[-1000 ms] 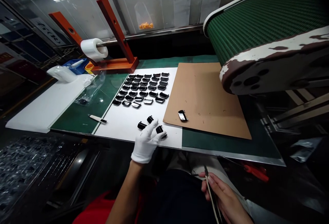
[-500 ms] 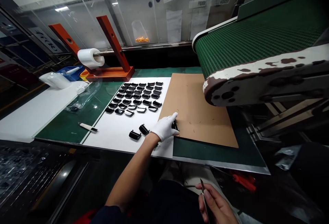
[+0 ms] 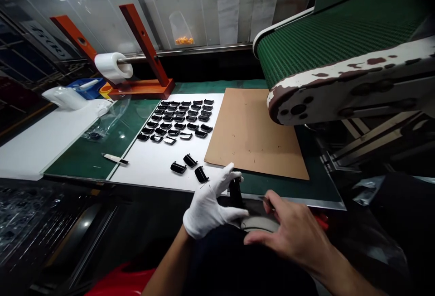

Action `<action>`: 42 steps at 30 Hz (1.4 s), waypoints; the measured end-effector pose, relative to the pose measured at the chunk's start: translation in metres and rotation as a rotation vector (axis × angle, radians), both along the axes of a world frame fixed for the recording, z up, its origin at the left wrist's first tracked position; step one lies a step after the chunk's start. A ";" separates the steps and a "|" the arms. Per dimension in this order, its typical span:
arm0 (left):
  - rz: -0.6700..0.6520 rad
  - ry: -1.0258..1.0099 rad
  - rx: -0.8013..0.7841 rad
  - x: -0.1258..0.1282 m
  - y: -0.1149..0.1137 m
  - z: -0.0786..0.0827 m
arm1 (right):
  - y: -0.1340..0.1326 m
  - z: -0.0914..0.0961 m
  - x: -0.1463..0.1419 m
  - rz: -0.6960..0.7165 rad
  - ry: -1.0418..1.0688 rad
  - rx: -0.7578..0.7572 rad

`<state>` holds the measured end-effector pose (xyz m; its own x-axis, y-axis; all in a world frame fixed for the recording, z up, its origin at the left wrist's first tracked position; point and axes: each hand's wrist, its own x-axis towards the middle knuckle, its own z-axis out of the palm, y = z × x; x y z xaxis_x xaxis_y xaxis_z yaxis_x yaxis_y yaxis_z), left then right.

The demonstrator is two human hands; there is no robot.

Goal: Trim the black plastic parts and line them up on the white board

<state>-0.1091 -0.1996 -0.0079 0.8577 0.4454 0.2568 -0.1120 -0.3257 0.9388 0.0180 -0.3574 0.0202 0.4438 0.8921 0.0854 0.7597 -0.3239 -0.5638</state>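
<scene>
Gloved left hand (image 3: 207,203), half-closed, pinching upright black piece (image 3: 235,192); bare right hand (image 3: 292,235), loosely open, grip unclear, just beside; three pieces (image 3: 190,160) ahead on white sheet (image 3: 142,169), rows (image 3: 176,121) beyond, how many done unclear.

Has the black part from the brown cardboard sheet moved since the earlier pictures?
Yes: the black part is off the cardboard sheet, now below its front edge, towards the person, held upright in the white-gloved left hand.
</scene>
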 end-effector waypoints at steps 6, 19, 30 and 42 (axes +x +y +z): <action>0.059 -0.038 -0.057 -0.012 -0.017 0.006 | 0.018 0.020 -0.003 0.146 -0.228 -0.172; 0.053 -0.040 -0.073 -0.013 -0.024 0.011 | 0.019 0.028 -0.002 0.259 -0.307 -0.295; 0.047 -0.111 -0.100 -0.011 -0.028 0.003 | 0.019 0.026 -0.002 0.297 -0.368 -0.274; 0.069 -0.051 -0.181 -0.014 -0.032 -0.001 | 0.018 0.010 0.001 0.320 -0.430 -0.101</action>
<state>-0.1229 -0.2312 -0.0088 0.8115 0.5455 0.2093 -0.1442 -0.1602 0.9765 0.0191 -0.3391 0.0307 0.0931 0.9900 0.1062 0.9845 -0.0756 -0.1585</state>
